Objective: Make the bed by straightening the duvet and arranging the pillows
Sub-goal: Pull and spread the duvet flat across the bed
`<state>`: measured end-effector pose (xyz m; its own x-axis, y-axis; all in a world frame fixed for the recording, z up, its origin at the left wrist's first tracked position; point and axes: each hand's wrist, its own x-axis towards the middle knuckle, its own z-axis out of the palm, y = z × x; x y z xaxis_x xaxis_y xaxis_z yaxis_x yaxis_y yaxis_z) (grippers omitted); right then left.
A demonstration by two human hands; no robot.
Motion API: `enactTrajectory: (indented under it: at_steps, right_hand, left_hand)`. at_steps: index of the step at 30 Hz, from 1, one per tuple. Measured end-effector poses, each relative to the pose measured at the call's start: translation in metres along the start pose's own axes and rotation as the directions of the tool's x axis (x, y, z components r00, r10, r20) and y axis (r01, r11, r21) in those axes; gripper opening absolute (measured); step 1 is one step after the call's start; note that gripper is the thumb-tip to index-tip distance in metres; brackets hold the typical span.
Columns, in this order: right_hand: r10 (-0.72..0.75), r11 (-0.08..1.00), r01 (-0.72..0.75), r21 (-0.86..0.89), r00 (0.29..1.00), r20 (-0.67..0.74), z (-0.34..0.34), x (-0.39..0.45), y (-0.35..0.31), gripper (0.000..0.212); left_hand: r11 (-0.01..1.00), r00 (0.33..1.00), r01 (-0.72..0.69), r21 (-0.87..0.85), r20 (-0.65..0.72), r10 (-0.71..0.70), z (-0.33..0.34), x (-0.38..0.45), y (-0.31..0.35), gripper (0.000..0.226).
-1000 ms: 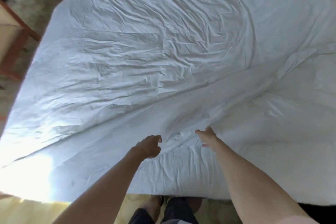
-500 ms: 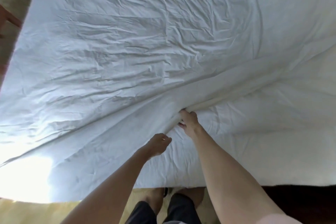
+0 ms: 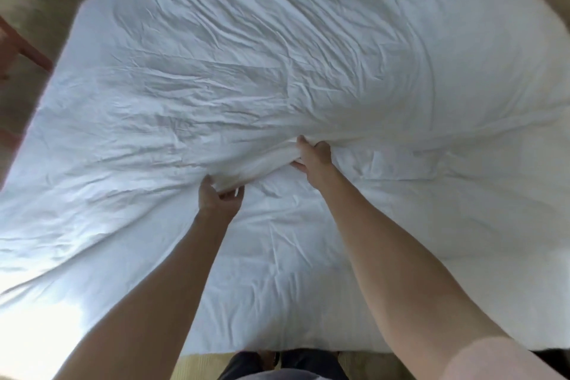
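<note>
Where the duvet (image 3: 216, 77) bunches: left hand (image 3: 219, 198) and right hand (image 3: 313, 155), each grip pinching its folded edge.

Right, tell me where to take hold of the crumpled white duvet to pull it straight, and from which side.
Grip the crumpled white duvet along its raised folded edge, where the left hand and right hand already hold it. Come from the near side of the bed, fingers curled under the ridge: it stands up from the sheet, giving a thick roll to pinch; elsewhere the fabric lies flat.

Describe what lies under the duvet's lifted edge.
Under the duvet edge gripped by left hand and right hand, white bedding shows; anything farther beneath stays covered.
</note>
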<state>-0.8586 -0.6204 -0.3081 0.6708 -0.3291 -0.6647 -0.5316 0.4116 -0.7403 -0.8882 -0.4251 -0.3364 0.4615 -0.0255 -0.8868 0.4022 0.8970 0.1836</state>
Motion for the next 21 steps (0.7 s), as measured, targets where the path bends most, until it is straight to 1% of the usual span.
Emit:
enactTrajectory:
  at_steps: [3, 5, 7, 9, 10, 12, 13, 14, 15, 16, 17, 19, 20, 21]
  right_hand:
    - [0.002, 1.0, -0.001, 0.024, 1.0, -0.018, 0.019, 0.025, -0.017, 0.015]
    - [0.018, 0.999, -0.018, 0.036, 1.0, -0.026, 0.033, 0.045, -0.03, 0.024]
    - [0.032, 0.999, -0.031, 0.041, 0.999, -0.021, 0.046, 0.062, -0.045, 0.032]
    - [0.044, 0.995, -0.044, 0.089, 0.999, -0.003, 0.059, 0.08, -0.061, 0.039]
    - [0.045, 0.992, -0.044, 0.122, 0.999, -0.007, 0.065, 0.089, -0.068, 0.042]
    - [0.018, 0.99, -0.013, 0.14, 0.999, -0.033, 0.074, 0.103, -0.084, 0.042]
    - [-0.01, 0.995, 0.012, 0.101, 1.0, -0.024, 0.076, 0.108, -0.093, 0.041]
    - [-0.041, 0.998, 0.041, 0.037, 0.999, 0.016, 0.077, 0.112, -0.101, 0.04]
    - [-0.065, 0.997, 0.068, -0.042, 0.996, 0.068, 0.077, 0.113, -0.108, 0.046]
    - [-0.077, 0.99, 0.09, -0.112, 0.99, 0.118, 0.075, 0.113, -0.112, 0.051]
    - [-0.078, 0.981, 0.105, -0.162, 0.984, 0.163, 0.073, 0.11, -0.114, 0.051]
    - [-0.037, 0.967, 0.09, -0.24, 0.976, 0.217, 0.067, 0.1, -0.108, 0.037]
    - [0.005, 0.954, 0.062, -0.292, 0.975, 0.223, 0.064, 0.094, -0.101, 0.027]
    - [0.05, 0.935, 0.031, -0.352, 0.975, 0.218, 0.061, 0.087, -0.092, 0.017]
  left_hand:
    - [0.999, 0.998, -0.04, -0.014, 0.046, 0.04, 0.035, 0.003, 0.036, 0.039]
    - [1.0, 0.992, -0.03, -0.003, 0.126, 0.03, 0.062, 0.006, 0.056, 0.047]
    - [0.998, 0.979, -0.022, 0.063, 0.202, 0.009, 0.092, 0.007, 0.076, 0.058]
    - [0.971, 0.963, -0.117, 0.209, 0.262, 0.059, 0.119, 0.008, 0.09, 0.071]
    - [0.93, 0.962, -0.174, 0.325, 0.259, 0.09, 0.133, 0.008, 0.096, 0.069]
    - [0.884, 0.959, -0.208, 0.419, 0.264, 0.101, 0.155, 0.017, 0.107, 0.04]
    - [0.862, 0.946, -0.241, 0.446, 0.308, 0.105, 0.164, 0.021, 0.109, 0.032]
    - [0.833, 0.94, -0.268, 0.484, 0.322, 0.116, 0.17, 0.026, 0.112, 0.032]
    - [0.778, 0.938, -0.292, 0.556, 0.325, 0.12, 0.173, 0.029, 0.114, 0.03]
    - [0.68, 0.94, -0.318, 0.661, 0.312, 0.137, 0.172, 0.033, 0.114, 0.019]
    - [0.565, 0.937, -0.343, 0.75, 0.317, 0.148, 0.167, 0.036, 0.115, 0.006]
    - [0.308, 0.916, -0.395, 0.866, 0.346, 0.201, 0.148, 0.045, 0.113, 0.022]
    - [0.212, 0.914, -0.393, 0.894, 0.356, 0.195, 0.137, 0.048, 0.11, 0.023]
    - [0.105, 0.917, -0.379, 0.919, 0.358, 0.178, 0.125, 0.048, 0.108, 0.018]
